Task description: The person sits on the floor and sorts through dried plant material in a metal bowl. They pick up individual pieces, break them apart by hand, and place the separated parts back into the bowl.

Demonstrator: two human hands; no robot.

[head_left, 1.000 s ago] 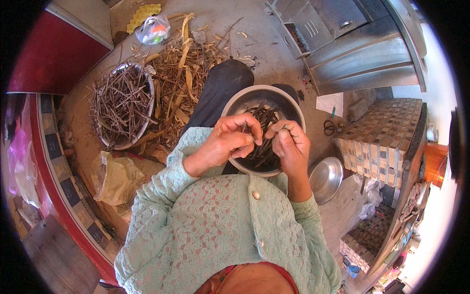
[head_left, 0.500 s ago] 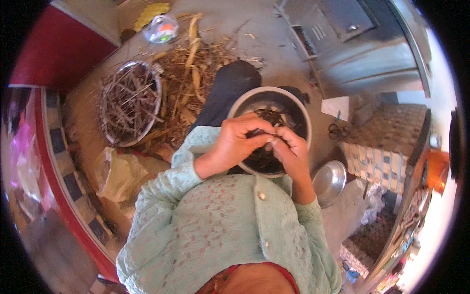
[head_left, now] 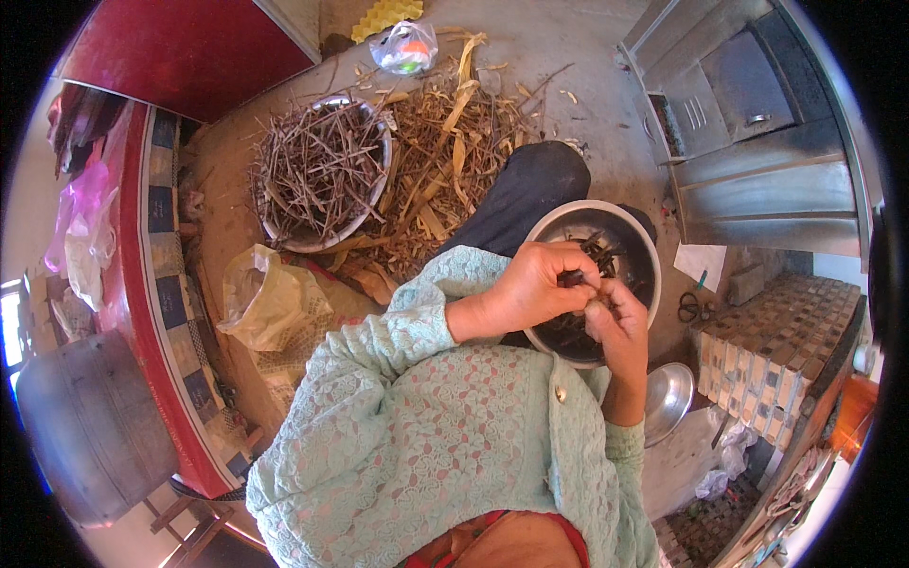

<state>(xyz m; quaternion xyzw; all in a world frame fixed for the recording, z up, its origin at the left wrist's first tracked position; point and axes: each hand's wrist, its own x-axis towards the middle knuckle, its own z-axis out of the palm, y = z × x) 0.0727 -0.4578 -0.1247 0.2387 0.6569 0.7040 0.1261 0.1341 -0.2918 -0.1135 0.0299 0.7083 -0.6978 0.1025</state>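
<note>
My left hand (head_left: 532,292) and my right hand (head_left: 621,333) meet fingertip to fingertip above a round metal pot (head_left: 640,225) with a pale rim. Both are closed in a pinch. A small dark piece seems to sit between the fingers, too hidden to name. Inside the pot lie dark, thin, dry-looking pieces (head_left: 597,250), partly covered by my hands. The pot stands close against my body, beside my dark-clothed leg (head_left: 525,189).
To the left, a metal basin (head_left: 386,170) is heaped with brown sticks (head_left: 322,166) beside scattered husks (head_left: 440,161). A yellowish bag (head_left: 270,303) stands nearer. At right are a shallow metal dish (head_left: 669,402), scissors (head_left: 691,308), a tiled block (head_left: 776,331) and a metal cabinet (head_left: 757,151).
The whole view has shifted, so the pot, basin and my hands appear farther right. My hands stay pinched together over the pot.
</note>
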